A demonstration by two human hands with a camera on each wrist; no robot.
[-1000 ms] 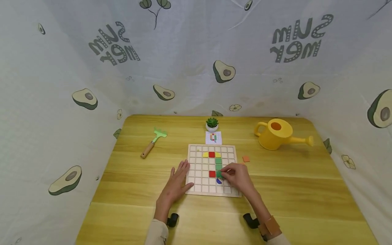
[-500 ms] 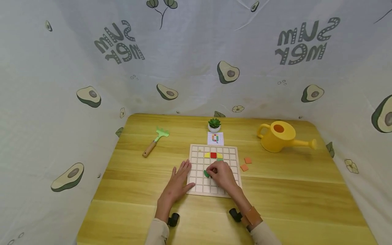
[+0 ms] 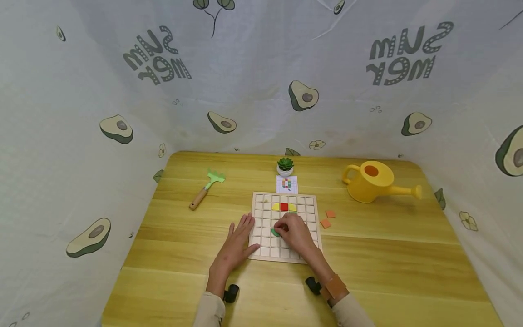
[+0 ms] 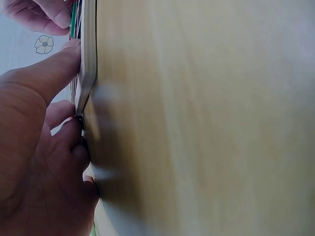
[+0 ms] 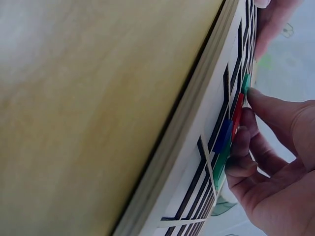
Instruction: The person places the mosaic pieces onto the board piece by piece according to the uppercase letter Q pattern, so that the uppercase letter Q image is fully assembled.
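A wooden grid board lies on the table. The left hand rests along its left edge, fingers straight, thumb over the near part. Above the lower middle squares, the right hand pinches a small green piece with a rounded edge between thumb and fingertips; that piece touches the board in the right wrist view. Farther up the board sit a red square, a left yellow piece and a right yellow piece. In the right wrist view, a red piece and a blue piece sit beside the fingers.
Two orange squares, one nearer and one farther, lie right of the board. Behind it are a pattern card and a potted succulent. A yellow watering can stands right; a small green rake lies left.
The right hand has moved left across the board from the green column, now with a green piece pinched. Both orange squares have come into full view. The left hand has stayed on the edge.
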